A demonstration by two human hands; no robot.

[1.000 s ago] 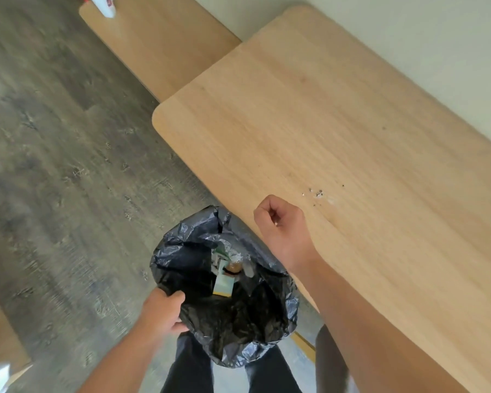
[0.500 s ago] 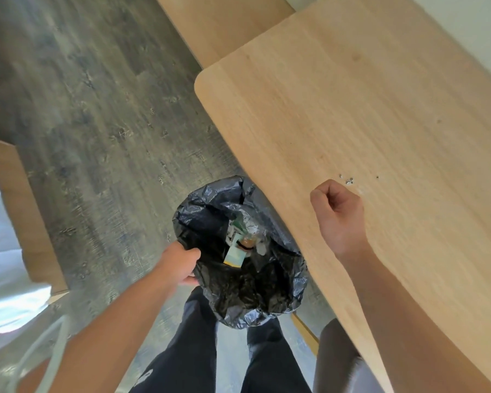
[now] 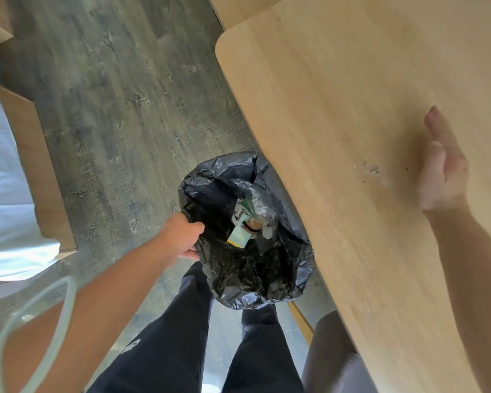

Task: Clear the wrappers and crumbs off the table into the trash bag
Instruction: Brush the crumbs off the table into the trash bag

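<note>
A black trash bag [image 3: 247, 268] hangs open beside the near edge of the light wooden table [image 3: 338, 89]. My left hand [image 3: 182, 236] grips the bag's left rim. Inside the bag lie crumpled wrappers [image 3: 243, 231]. A small patch of pale crumbs [image 3: 370, 169] lies on the table near its edge. My right hand [image 3: 441, 171] rests on its side on the tabletop just right of the crumbs, fingers straight and together, palm facing them, holding nothing.
Grey wood-look floor [image 3: 119, 109] spreads to the left. A second wooden surface [image 3: 238, 7] adjoins the table's far end. White fabric [image 3: 6, 194] and a pale tube loop [image 3: 34, 316] sit at the left edge. My dark trousers [image 3: 182, 344] stand below the bag.
My right hand has gone from a loose fist near the table edge to a flat, edge-on hand on the far side of the crumbs. The view has swung left; the left hand keeps holding the bag.
</note>
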